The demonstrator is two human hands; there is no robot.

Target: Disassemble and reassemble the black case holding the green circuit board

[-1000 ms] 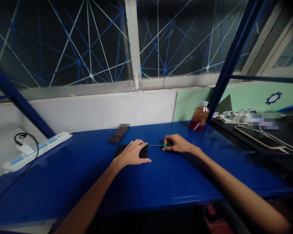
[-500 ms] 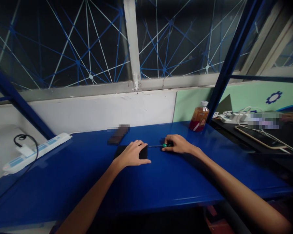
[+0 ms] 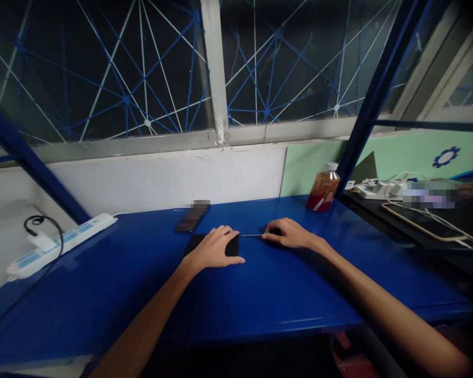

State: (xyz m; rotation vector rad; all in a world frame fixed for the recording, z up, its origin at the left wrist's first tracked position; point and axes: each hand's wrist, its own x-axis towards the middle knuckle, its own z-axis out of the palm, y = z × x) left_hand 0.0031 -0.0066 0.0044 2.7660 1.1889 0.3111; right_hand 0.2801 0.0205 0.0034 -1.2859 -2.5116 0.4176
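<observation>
black slab in wide-spread left grip, right grip snug round screwdriver, table's front edge well apart

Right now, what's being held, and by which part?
Right hand: a thin-shafted tool, by its green handle. Left hand: a black object, across its top.

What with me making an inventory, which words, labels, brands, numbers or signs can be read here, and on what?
No word, brand or number can be read.
Orange-red plastic bottle with white cap: label too blurred.
Dark blue gear sign on the pale green panel: no lettering.
White letter-like shapes right of the bottle: too small.
Flat black rectangular object under the left hand: no visible text.
</observation>
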